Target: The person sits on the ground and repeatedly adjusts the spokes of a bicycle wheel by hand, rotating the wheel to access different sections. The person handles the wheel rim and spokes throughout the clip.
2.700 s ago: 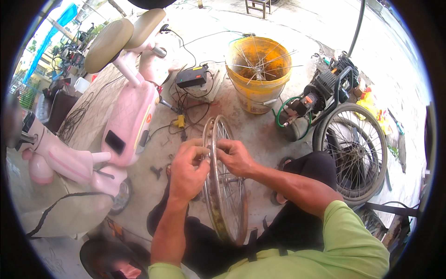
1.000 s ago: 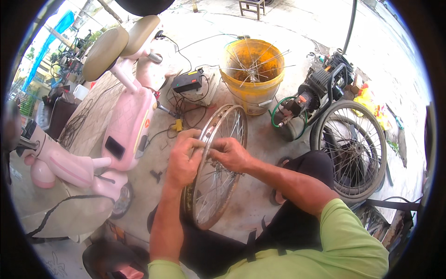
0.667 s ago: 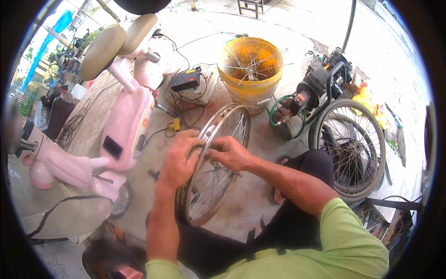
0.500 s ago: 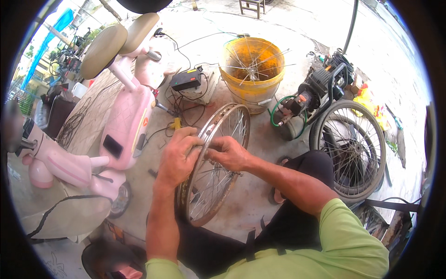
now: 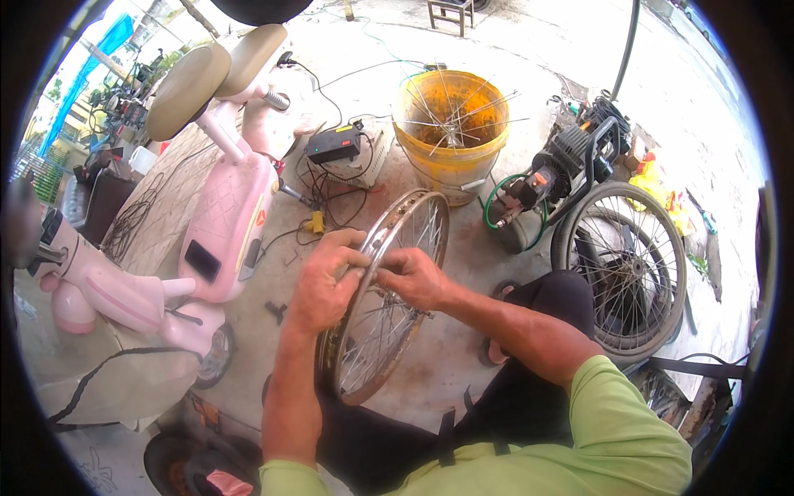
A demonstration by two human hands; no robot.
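I see a bare spoked bicycle wheel (image 5: 378,382) with a worn metal rim, standing tilted between my legs without a tyre. My left hand (image 5: 332,281) is closed on the rim's left side, thumb and fingertips pressed at its outer face. Opposite it, my right hand (image 5: 412,275) has thumb and index finger pinched on the inner side of the same rim, among the spokes. Anything small between the fingertips is hidden.
A pink electric scooter (image 5: 219,223) lies along the left. Ahead are a yellow bucket (image 5: 413,149) holding loose spokes, a black charger box (image 5: 332,145) and cables. An air compressor (image 5: 571,157) and a tyred wheel (image 5: 662,318) stand right; a small stool (image 5: 451,8) is far back.
Since the earliest frame the wheel has swung from nearly end-on to a more slanted angle, showing more spokes, and both hands have shifted slightly left. In the last half second they barely moved.
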